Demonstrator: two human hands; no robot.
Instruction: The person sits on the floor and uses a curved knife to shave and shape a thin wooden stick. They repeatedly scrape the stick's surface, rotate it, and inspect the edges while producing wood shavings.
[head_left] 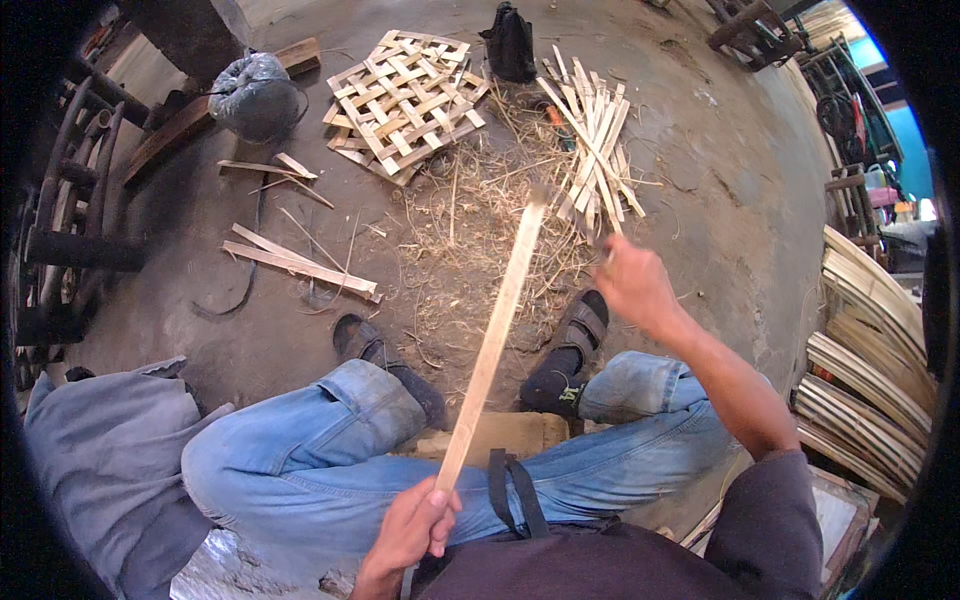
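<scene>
My left hand [415, 525] is closed around the lower end of a long, flat, pale bamboo strip [493, 340]. The strip slants up and away from my lap, over the floor between my feet. Its far tip is blurred. My right hand [637, 285] is closed in a fist to the right of the strip, apart from it. A small dark blade-like tool [603, 250] pokes out of that fist, smeared by motion, so its exact kind is unclear.
Beyond my feet lie thin shavings [460, 205], woven bamboo panels [405, 105], a pile of cut strips [597, 140] and a black bag [510, 45]. Loose strips [300, 265] lie at left, near a filled plastic bag [255, 97]. Bundled bamboo slats [865, 390] stand at right.
</scene>
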